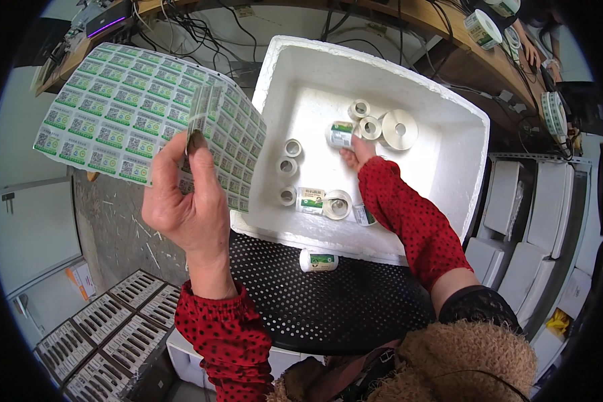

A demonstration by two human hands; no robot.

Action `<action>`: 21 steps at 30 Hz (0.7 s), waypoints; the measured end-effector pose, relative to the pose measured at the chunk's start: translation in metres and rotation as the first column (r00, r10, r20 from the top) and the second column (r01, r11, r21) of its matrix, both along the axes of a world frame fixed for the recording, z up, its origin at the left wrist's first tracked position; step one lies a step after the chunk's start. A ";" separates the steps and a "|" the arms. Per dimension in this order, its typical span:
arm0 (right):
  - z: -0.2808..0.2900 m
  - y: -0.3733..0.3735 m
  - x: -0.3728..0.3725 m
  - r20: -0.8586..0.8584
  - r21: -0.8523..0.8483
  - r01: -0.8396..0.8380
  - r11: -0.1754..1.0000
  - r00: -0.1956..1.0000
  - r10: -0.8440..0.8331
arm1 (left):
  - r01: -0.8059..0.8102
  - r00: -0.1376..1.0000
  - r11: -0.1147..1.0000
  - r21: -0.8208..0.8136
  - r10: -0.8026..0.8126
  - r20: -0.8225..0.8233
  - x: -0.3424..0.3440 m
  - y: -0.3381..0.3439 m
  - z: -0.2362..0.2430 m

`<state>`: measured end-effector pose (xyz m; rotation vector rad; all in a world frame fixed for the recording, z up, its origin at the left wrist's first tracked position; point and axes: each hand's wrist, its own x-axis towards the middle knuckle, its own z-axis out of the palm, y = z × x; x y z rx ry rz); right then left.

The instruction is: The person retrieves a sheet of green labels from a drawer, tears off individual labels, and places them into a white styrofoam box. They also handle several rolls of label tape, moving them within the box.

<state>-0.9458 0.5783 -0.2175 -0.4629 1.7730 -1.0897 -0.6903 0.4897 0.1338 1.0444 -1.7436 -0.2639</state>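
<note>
My left hand (193, 194) pinches a sheet of green-and-white stickers (107, 114) at its folded middle, holding it up left of the foam box. The sheet bears rows of small square codes and bends down on both sides of my fingers. Inside the white foam box (442, 100), my right hand (360, 153) has its fingers on a label roll (340, 134) with a green-and-white face. Close beyond it lie a large white roll (400, 129) and two small rolls (369, 127). Several more rolls (287, 166) lie along the box's left and near sides.
The box rests on a black perforated seat (301, 301), where another label roll (318, 260) lies against its near wall. Slotted crates (100, 315) stand at lower left. Cables (228, 40) hang below the wooden desk (409, 20). White boxes (543, 208) fill a rack at right.
</note>
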 end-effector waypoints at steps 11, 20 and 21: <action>0.008 -0.068 0.023 0.168 0.039 0.486 0.873 0.858 -0.485 | -0.006 1.000 1.000 0.002 0.006 -0.012 0.004 -0.001 0.000; 0.052 -0.031 0.103 -0.320 0.135 -0.346 0.928 0.871 0.372 | -0.025 0.999 1.000 -0.001 0.025 0.025 0.006 -0.001 -0.002; 0.060 -0.034 0.114 -0.389 0.129 -0.370 0.920 0.835 0.390 | -0.022 1.000 1.000 0.003 0.022 0.018 0.007 -0.001 -0.002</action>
